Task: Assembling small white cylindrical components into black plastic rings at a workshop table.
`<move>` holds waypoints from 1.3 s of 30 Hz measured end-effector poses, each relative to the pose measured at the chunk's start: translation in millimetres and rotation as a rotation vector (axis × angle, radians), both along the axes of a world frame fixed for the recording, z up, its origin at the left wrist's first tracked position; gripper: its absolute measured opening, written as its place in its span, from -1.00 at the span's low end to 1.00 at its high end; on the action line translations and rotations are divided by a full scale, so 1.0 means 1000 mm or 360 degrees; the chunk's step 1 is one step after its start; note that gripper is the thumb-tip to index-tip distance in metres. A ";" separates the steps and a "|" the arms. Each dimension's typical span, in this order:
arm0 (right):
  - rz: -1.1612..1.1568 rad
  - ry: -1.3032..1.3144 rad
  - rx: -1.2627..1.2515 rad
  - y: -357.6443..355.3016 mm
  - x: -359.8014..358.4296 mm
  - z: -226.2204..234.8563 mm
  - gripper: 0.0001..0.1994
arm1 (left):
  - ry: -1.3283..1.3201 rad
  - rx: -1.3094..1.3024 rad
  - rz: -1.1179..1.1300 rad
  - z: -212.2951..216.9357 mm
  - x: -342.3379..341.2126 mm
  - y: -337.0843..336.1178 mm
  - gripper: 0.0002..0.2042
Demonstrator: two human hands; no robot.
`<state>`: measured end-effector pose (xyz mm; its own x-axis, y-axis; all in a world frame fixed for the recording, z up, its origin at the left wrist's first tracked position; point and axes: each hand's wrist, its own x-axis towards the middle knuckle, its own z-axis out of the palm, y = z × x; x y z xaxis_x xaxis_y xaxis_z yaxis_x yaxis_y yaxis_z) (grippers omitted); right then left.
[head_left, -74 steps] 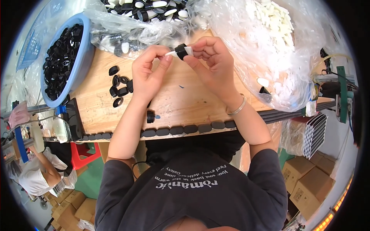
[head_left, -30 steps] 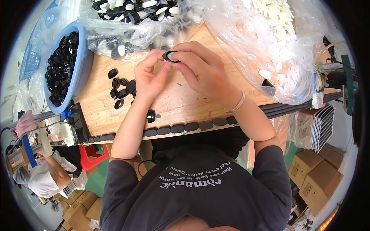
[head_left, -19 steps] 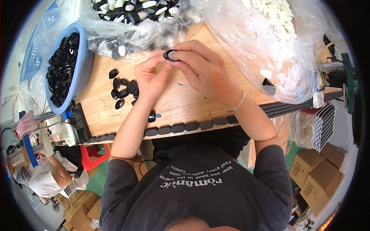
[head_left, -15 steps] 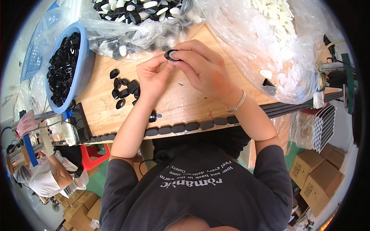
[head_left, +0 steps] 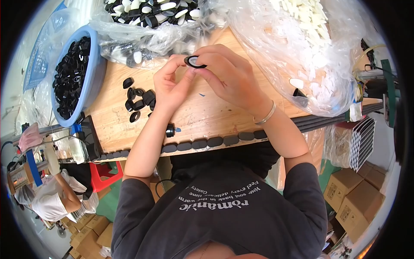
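Observation:
Between my two hands, above the wooden tabletop, is a small black oval ring (head_left: 196,66) with something pale in its opening. My left hand (head_left: 171,86) pinches its left side with thumb and index finger. From the other side, my right hand (head_left: 230,75) grips it too, its fingertips curled over the ring and partly hiding it. Left of my left forearm lie several loose black rings (head_left: 139,105). A separate black cylindrical piece (head_left: 170,130) rests by the table's front edge, close to that forearm.
A blue basin (head_left: 98,73) full of black rings stands at left. Clear plastic bags hold mixed black and white pieces (head_left: 159,17) at the back and pale pieces (head_left: 308,19) at right. Dark oval pieces (head_left: 214,141) line the front edge. Another person (head_left: 60,198) is at far left.
The ring has tilted slightly, showing more of its opening. My left index finger has shifted a little on it; both arms stay nearly still.

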<state>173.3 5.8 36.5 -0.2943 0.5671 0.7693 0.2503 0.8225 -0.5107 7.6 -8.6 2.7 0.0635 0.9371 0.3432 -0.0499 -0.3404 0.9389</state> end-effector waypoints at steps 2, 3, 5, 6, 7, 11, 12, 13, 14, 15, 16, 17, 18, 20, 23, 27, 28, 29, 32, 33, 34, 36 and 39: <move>-0.0008 0.0019 0.0011 0.000 0.000 0.000 -0.78 | 0.0017 0.0045 0.0004 0.000 -0.001 0.001 -0.83; -0.0004 0.0021 0.0008 0.000 0.000 -0.001 -0.78 | 0.0088 0.0095 0.0010 0.000 -0.002 0.001 -0.84; 0.0001 0.0024 0.0007 0.000 0.000 0.000 -0.78 | 0.0159 0.0146 0.0017 0.001 -0.003 0.001 -0.85; 0.0012 0.0018 -0.0011 -0.001 0.000 0.000 -0.79 | 0.0191 0.0149 0.0018 0.003 -0.003 0.000 -0.86; 0.0023 0.0011 -0.0029 -0.001 0.000 0.000 -0.79 | 0.0221 0.0152 0.0019 0.004 -0.002 0.000 -0.86; 0.0040 0.0015 -0.0044 -0.002 0.001 0.003 -0.80 | 0.0355 0.0256 0.0047 0.009 -0.006 0.002 -0.88; 0.0046 0.0008 -0.0059 -0.002 0.001 0.003 -0.79 | 0.0574 0.0440 0.0093 0.012 -0.009 0.005 -0.88; 0.0049 0.0001 -0.0075 -0.002 0.002 0.003 -0.79 | 0.0792 0.0625 0.0136 0.016 -0.011 0.007 -0.89; 0.0046 0.0000 -0.0077 -0.002 0.003 0.003 -0.79 | 0.0790 0.0624 0.0134 0.019 -0.012 0.008 -0.89; 0.0052 -0.0011 -0.0072 -0.001 0.004 0.002 -0.79 | 0.0924 0.0703 0.0135 0.023 -0.014 0.010 -0.89; 0.0061 -0.0020 -0.0066 -0.001 0.004 0.002 -0.79 | 0.1060 0.0782 0.0140 0.025 -0.016 0.010 -0.89; 0.0061 -0.0022 -0.0067 -0.001 0.004 0.002 -0.79 | 0.1059 0.0780 0.0141 0.024 -0.018 0.010 -0.89; 0.0058 -0.0030 -0.0089 -0.001 0.003 0.002 -0.80 | 0.1092 0.0794 0.0124 0.023 -0.021 0.011 -0.88; 0.0058 -0.0039 -0.0112 -0.002 0.003 0.002 -0.80 | 0.1125 0.0806 0.0111 0.023 -0.021 0.011 -0.87; 0.0074 -0.0029 -0.0064 -0.002 0.002 0.004 -0.81 | 0.0929 0.0734 0.0085 0.024 -0.015 0.007 -0.86; 0.0066 0.0004 -0.0099 -0.004 0.003 0.007 -0.83 | 0.0670 0.0656 0.0144 0.020 -0.010 0.005 -0.88; 0.0065 0.0006 -0.0087 -0.004 0.002 0.007 -0.83 | 0.0641 0.0699 0.0191 0.019 -0.009 0.005 -0.90; 0.0061 0.0010 -0.0087 -0.004 0.001 0.007 -0.83 | 0.0643 0.0700 0.0186 0.017 -0.007 0.004 -0.90; 0.0009 0.0068 -0.0059 -0.005 -0.001 0.003 -0.82 | 0.0565 0.0674 0.0251 0.016 -0.001 0.001 -0.90; -0.0016 0.0078 -0.0052 -0.005 -0.001 0.002 -0.81 | 0.0573 0.0647 0.0287 0.016 0.000 0.000 -0.91; -0.0043 0.0086 -0.0043 -0.005 -0.001 0.002 -0.81 | 0.0579 0.0623 0.0322 0.017 0.000 0.000 -0.92; -0.0071 0.0081 -0.0064 -0.006 -0.001 0.002 -0.81 | 0.0599 0.0628 0.0319 0.010 -0.001 0.001 -0.88; -0.0106 0.0089 -0.0128 -0.005 0.000 0.001 -0.81 | 0.0654 0.0611 0.0391 0.013 0.005 -0.001 -0.75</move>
